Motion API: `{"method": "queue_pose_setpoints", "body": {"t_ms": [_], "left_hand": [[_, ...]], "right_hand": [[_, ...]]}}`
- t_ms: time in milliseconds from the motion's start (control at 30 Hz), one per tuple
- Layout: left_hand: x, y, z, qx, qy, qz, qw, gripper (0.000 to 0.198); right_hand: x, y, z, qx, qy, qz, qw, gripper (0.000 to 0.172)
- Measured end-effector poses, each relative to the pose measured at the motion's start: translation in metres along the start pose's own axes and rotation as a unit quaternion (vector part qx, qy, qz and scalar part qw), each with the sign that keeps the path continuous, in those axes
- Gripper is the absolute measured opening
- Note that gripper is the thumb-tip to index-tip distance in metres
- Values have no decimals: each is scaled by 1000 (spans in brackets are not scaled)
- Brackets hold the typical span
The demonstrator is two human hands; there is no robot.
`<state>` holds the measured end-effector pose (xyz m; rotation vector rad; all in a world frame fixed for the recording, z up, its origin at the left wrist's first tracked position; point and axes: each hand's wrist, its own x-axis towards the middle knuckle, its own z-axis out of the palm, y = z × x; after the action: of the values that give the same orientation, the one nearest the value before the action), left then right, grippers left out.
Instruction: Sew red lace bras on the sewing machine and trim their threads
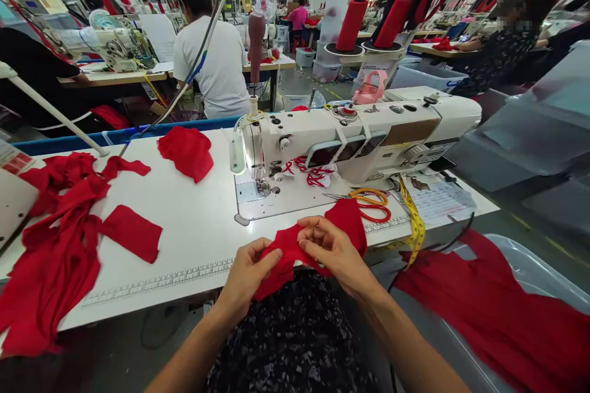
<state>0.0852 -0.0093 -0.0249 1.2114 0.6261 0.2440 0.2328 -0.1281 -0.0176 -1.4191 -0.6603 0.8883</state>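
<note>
Both my hands hold a small piece of red fabric (343,221) at the near edge of the white sewing table (193,221). My left hand (246,273) grips its left end with curled fingers. My right hand (332,252) pinches the cloth from above, near the middle. The cloth hangs partly over the table edge onto my dark patterned lap. A white sewing machine (359,135) stands just behind, its needle (262,181) at the left end.
Orange-handled scissors (369,199) and a yellow tape measure (412,221) lie right of my hands. Red fabric pieces (64,227) are heaped at the left, another pile (187,150) farther back. A bin with red cloth (498,313) sits at my right. Other people work at tables behind.
</note>
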Motion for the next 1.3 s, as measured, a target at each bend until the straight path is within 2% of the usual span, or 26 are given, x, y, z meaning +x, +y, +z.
{"method": "queue_pose_setpoints", "body": {"t_ms": [233, 433, 567, 1000, 1300], "left_hand": [[6, 6, 13, 13, -32, -1, 999, 34], [6, 1, 13, -16, -64, 12, 998, 30], [9, -1, 9, -34, -69, -12, 997, 31], [9, -3, 8, -23, -50, 4, 998, 22], [9, -5, 9, -16, -60, 13, 998, 22]], "right_hand": [[-2, 5, 11, -9, 5, -24, 1000, 29], [-4, 9, 15, 157, -19, 43, 987, 21], [-3, 11, 15, 207, -29, 71, 975, 23], [-7, 8, 1, 81, -65, 27, 994, 15], [-5, 6, 8, 54, -52, 10, 997, 22]]}}
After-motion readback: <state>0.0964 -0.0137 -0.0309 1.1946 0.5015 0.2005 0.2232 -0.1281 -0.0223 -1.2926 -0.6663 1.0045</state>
